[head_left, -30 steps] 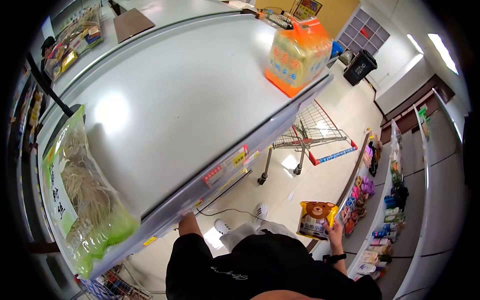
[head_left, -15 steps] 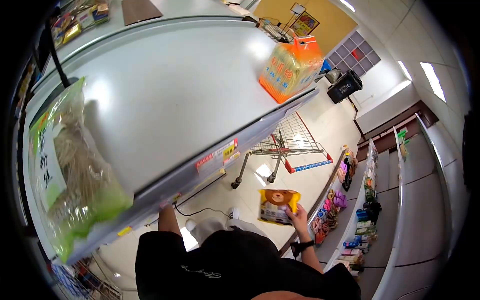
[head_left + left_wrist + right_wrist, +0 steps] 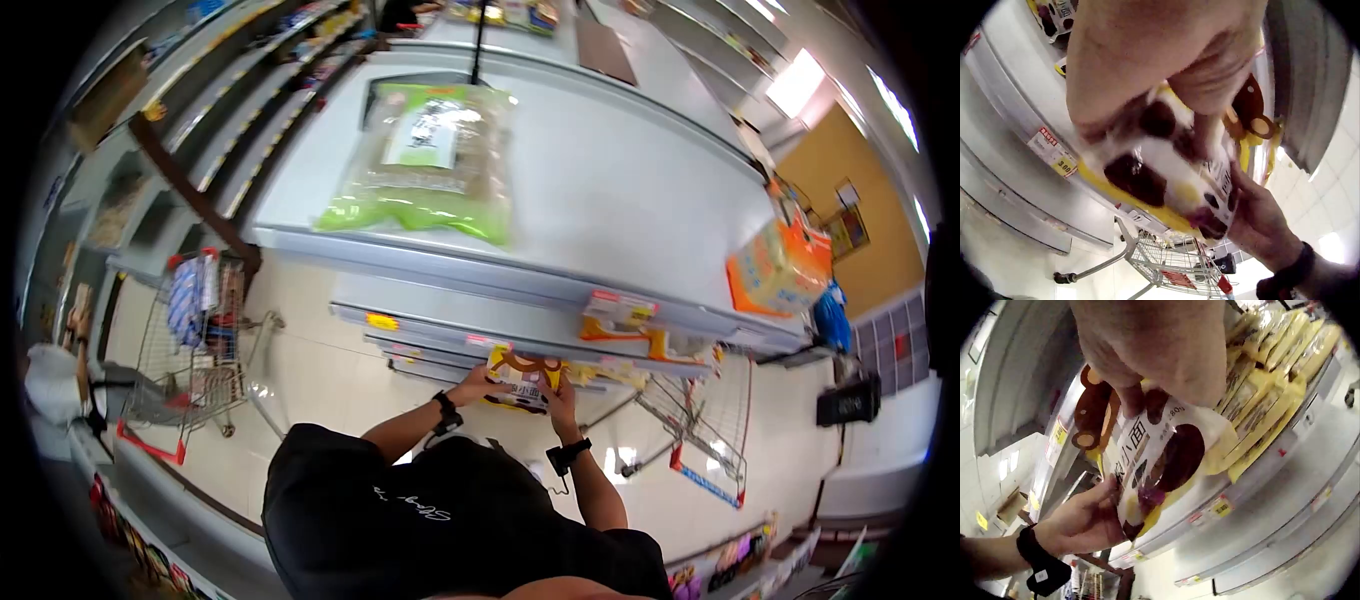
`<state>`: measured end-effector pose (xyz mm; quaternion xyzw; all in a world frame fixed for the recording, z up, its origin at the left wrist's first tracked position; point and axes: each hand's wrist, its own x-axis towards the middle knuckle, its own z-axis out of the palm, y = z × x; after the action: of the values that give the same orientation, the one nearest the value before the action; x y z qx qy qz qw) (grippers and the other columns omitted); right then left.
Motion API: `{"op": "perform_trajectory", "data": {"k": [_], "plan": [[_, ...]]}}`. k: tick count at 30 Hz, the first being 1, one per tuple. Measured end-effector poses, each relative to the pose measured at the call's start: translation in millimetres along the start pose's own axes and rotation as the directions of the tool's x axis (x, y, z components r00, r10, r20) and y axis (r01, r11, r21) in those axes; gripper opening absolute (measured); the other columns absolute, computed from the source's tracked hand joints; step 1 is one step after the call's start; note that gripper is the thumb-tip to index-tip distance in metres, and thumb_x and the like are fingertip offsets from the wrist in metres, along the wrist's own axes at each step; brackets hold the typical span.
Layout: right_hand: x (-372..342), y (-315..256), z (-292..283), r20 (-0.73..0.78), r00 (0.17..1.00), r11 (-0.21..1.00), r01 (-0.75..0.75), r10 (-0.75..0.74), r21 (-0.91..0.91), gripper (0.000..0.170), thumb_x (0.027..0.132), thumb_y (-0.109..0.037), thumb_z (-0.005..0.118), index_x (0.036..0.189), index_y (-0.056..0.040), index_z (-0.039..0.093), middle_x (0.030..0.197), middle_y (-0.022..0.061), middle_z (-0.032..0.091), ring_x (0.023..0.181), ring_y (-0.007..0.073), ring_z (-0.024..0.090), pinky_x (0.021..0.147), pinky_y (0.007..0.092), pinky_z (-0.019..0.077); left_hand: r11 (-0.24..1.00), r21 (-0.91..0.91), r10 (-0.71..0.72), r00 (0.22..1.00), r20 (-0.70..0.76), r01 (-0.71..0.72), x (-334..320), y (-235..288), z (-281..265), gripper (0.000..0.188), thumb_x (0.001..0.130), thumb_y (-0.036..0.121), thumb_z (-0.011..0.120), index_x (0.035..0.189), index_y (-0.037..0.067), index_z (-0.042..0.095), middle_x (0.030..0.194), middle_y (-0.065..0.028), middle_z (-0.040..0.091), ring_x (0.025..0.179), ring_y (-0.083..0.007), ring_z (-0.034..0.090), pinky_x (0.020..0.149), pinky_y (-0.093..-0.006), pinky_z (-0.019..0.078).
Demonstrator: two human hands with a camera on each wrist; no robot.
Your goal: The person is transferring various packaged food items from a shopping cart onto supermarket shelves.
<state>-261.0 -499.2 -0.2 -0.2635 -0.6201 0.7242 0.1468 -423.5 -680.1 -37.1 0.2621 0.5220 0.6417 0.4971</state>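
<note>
My left hand (image 3: 473, 386) and right hand (image 3: 562, 402) grip the bear packet (image 3: 520, 379); only the head view shows the green-edged bag (image 3: 430, 165) above it.

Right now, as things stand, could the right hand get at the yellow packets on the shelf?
Probably yes, once free: the right hand grips the bear packet, but the yellow packets lie close by, and nothing else visible seems to block them.

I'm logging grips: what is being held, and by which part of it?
The bear-printed packet: the left hand holds one side, the right hand the opposite one.
</note>
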Motion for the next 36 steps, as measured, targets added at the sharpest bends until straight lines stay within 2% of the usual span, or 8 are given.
{"op": "perform_trajectory", "data": {"k": [5, 6, 7, 8, 11, 17, 24, 36], "plan": [[57.7, 45.9, 20.6, 0.043, 0.985, 0.939, 0.174, -0.168, -0.296, 0.023, 0.093, -0.012, 0.067, 0.113, -0.0061, 0.059, 0.089, -0.0025, 0.058, 0.076, 0.0078, 0.055, 0.065, 0.0244, 0.0454, 0.979, 0.127, -0.127, 0.962, -0.242, 0.161, 8.8, 12.1, -58.8, 0.036, 0.086, 0.023, 0.078, 0.116, 0.007, 0.066, 0.106, 0.0006, 0.069, 0.094, -0.0082, 0.062, 0.075, -0.0265, 0.0505], [56.7, 47.4, 17.6, 0.053, 0.983, 0.92, 0.182, -0.175, -0.348, 0.023, 0.093, -0.012, 0.067, 0.114, -0.0057, 0.059, 0.092, -0.0013, 0.059, 0.079, 0.0085, 0.057, 0.067, 0.0246, 0.0464, 0.806, 0.374, -0.286, 0.856, -0.43, 0.458, 6.3, 40.2, -63.0, 0.032, 0.085, 0.033, 0.076, 0.105, 0.008, 0.071, 0.09, -0.0023, 0.071, 0.075, -0.0151, 0.064, 0.068, -0.0325, 0.0494], [53.8, 48.5, 11.8, 0.059, 0.982, 0.897, 0.189, -0.18, -0.401, 0.023, 0.093, -0.013, 0.067, 0.114, -0.0054, 0.059, 0.094, -0.0002, 0.061, 0.081, 0.0091, 0.058, 0.068, 0.0247, 0.0474, 0.767, 0.396, -0.295, 0.825, -0.482, 0.505, 12.6, 39.7, -77.0, 0.032, 0.085, 0.033, 0.076, 0.105, 0.008, 0.071, 0.09, -0.0026, 0.07, 0.075, -0.0156, 0.064, 0.068, -0.0328, 0.0494], [50.5, 63.8, -3.7, 0.127, 0.957, 0.924, 0.284, -0.259, -0.257, 0.026, 0.095, -0.016, 0.065, 0.117, -0.0045, 0.058, 0.104, 0.0039, 0.063, 0.091, 0.013, 0.063, 0.076, 0.0267, 0.052, 0.753, 0.404, -0.279, 0.808, -0.519, 0.52, 20.2, 31.6, -89.8, 0.031, 0.085, 0.032, 0.075, 0.105, 0.008, 0.071, 0.09, -0.0029, 0.07, 0.075, -0.0161, 0.063, 0.068, -0.0331, 0.0493], [-17.3, 9.1, -34.1, 0.221, 0.959, 0.98, -0.151, 0.176, -0.127, 0.027, 0.098, -0.019, 0.06, 0.122, -0.0049, 0.057, 0.119, 0.0084, 0.064, 0.098, 0.0222, 0.068, 0.084, 0.0336, 0.0569, 0.782, 0.388, -0.227, 0.803, -0.551, 0.488, 56.7, 7.7, -132.9, 0.031, 0.085, 0.032, 0.075, 0.104, 0.008, 0.071, 0.089, -0.0038, 0.07, 0.075, -0.0176, 0.063, 0.068, -0.0341, 0.0492], [-145.0, -11.6, -98.2, -0.251, 0.885, 0.888, -0.436, 0.393, -0.148, 0.022, 0.098, -0.017, 0.06, 0.114, -0.0017, 0.06, 0.105, 0.0124, 0.069, 0.092, 0.023, 0.07, 0.078, 0.0335, 0.0575, 0.76, 0.391, -0.235, 0.779, -0.581, 0.52, 135.2, -7.3, -180.6, 0.03, 0.086, 0.031, 0.074, 0.103, 0.007, 0.07, 0.088, -0.0056, 0.069, 0.075, -0.0206, 0.063, 0.068, -0.036, 0.0489], [-219.9, -19.8, -103.9, -0.535, 0.771, 0.898, -0.437, 0.346, -0.049, 0.02, 0.097, -0.014, 0.059, 0.114, -0.0031, 0.06, 0.101, 0.012, 0.069, 0.089, 0.0232, 0.07, 0.074, 0.0331, 0.0578, 0.739, 0.405, -0.239, 0.772, -0.588, 0.538, 179.6, -27.0, -175.8, 0.029, 0.086, 0.03, 0.072, 0.102, 0.007, 0.07, 0.087, -0.0076, 0.068, 0.075, -0.024, 0.062, 0.068, -0.0383, 0.0485], [-210.5, -31.6, -106.2, -0.484, 0.819, 0.904, -0.412, 0.309, -0.12, 0.019, 0.098, -0.014, 0.058, 0.112, -0.0028, 0.06, 0.098, 0.0117, 0.068, 0.084, 0.0217, 0.069, 0.071, 0.0334, 0.0584, 0.74, 0.415, -0.188, 0.756, -0.627, 0.529, 153.2, -65.8, -148.6, 0.027, 0.086, 0.029, 0.07, 0.101, 0.006, 0.069, 0.086, -0.0112, 0.067, 0.076, -0.03, 0.061, 0.068, -0.0422, 0.0479]]}}
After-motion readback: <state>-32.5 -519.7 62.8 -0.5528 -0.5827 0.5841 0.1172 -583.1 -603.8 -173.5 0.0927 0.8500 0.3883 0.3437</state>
